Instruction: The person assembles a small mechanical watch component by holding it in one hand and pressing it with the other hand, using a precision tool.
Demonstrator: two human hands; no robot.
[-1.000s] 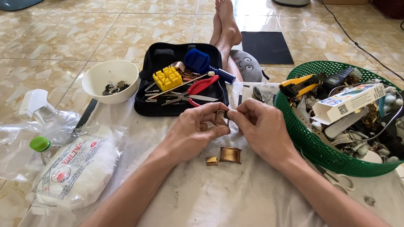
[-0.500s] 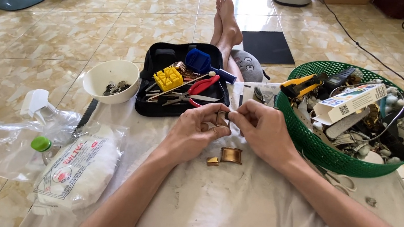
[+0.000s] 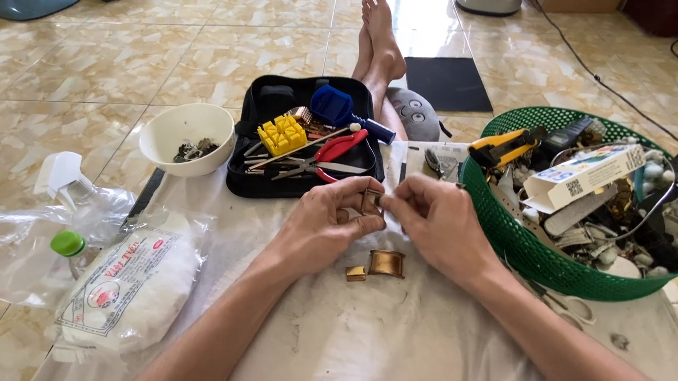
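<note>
Resting on a pale cloth (image 3: 390, 347) spread over the tiled floor, both forearms run up from the lower edge to meet at the centre. The left hand (image 3: 322, 227) and right hand (image 3: 436, 226) are close together, fingers pinching one small brass-coloured link piece (image 3: 370, 201) between them; the left thumb and forefinger grip it from one side, the right fingertips from the other. Compared with the views half a second and a second earlier, the hands and the piece sit in the same place, with hardly any shift, so the work looks like fine, steady fiddling at the piece rather than a reach or a set-down.

Just below the hands, at 6 o'clock, two more brass bits lie on the cloth: a small one (image 3: 355, 274) and a wider curved one (image 3: 387, 263), side by side and untouched. At 8 o'clock lies a white bag (image 3: 132, 286), with a spray bottle (image 3: 62, 187) in clear plastic beside it. At 10 o'clock stands a white bowl (image 3: 189, 137) holding dark scraps. At 12 o'clock an open black tool case (image 3: 307, 137) shows a yellow block, red-handled pliers and a blue tool. At 2 o'clock a green basket (image 3: 534, 253) is heaped with tools and a carton. Farther off, bare feet (image 3: 380, 35) stretch along the floor.
</note>
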